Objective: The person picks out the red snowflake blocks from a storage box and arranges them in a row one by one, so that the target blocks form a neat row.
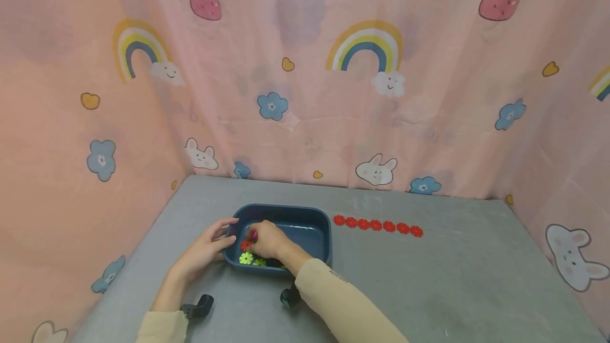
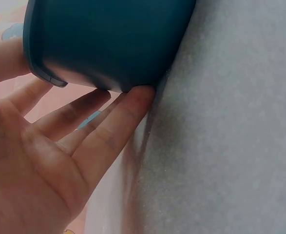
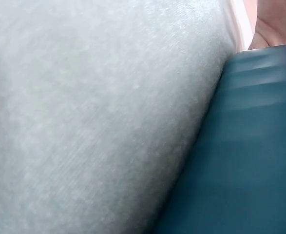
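A dark blue rectangular tub (image 1: 307,250) stands on the grey table. My left hand (image 1: 202,250) has its fingers extended, the fingertips against the tub's left wall; the left wrist view shows the hand (image 2: 50,146) touching the wall (image 2: 108,44) low down and at the rim. Inside the tub, my right hand (image 1: 269,240) reaches down, fingers bent toward its left end. A pink disc (image 1: 254,235) and a red notched disc (image 1: 245,245) are right at those fingertips; I cannot tell whether one is pinched. Yellow-green notched discs (image 1: 245,258) lie by the front left corner.
Right of the tub, several red flower-shaped notched discs (image 1: 376,225) lie in a straight row. A pink patterned curtain (image 1: 305,136) hangs behind the grey table (image 1: 429,279) and along both sides. Black wrist cameras (image 1: 199,307) sit in front of the tub.
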Demonstrator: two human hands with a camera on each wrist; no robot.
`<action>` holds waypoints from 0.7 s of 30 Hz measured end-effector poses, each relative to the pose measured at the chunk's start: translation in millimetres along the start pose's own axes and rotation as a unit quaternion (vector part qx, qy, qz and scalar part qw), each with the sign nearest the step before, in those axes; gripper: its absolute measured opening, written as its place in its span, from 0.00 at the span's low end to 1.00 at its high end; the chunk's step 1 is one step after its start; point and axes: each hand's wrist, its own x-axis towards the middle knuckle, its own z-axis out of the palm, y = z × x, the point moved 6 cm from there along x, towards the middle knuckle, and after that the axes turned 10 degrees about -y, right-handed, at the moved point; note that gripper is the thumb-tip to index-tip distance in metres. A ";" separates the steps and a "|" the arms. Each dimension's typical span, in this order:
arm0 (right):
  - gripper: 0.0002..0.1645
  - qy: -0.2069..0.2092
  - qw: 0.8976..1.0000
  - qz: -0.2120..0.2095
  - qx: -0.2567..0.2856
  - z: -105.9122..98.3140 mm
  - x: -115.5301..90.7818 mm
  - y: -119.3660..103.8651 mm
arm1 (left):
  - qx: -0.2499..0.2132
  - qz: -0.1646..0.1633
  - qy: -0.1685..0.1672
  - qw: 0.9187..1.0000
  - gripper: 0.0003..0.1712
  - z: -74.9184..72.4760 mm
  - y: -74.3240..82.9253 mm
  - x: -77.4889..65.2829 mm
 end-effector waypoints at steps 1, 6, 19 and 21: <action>0.12 0.002 1.000 0.000 0.001 0.0 -0.3 0.5 | 0.001 0.001 -0.001 1.000 0.30 0.0 0.3 -0.1; 0.12 0.017 1.000 -0.010 0.022 -2.2 -2.1 1.9 | 0.001 0.001 0.002 1.000 0.30 0.4 1.9 -1.4; 0.10 0.050 0.995 -0.022 0.080 -17.3 -17.1 10.6 | 0.008 -0.005 0.003 1.000 0.30 1.9 1.7 0.1; 0.09 0.046 0.993 -0.023 0.105 -21.3 -21.6 12.2 | 0.007 -0.008 0.006 1.000 0.30 0.8 1.1 -0.9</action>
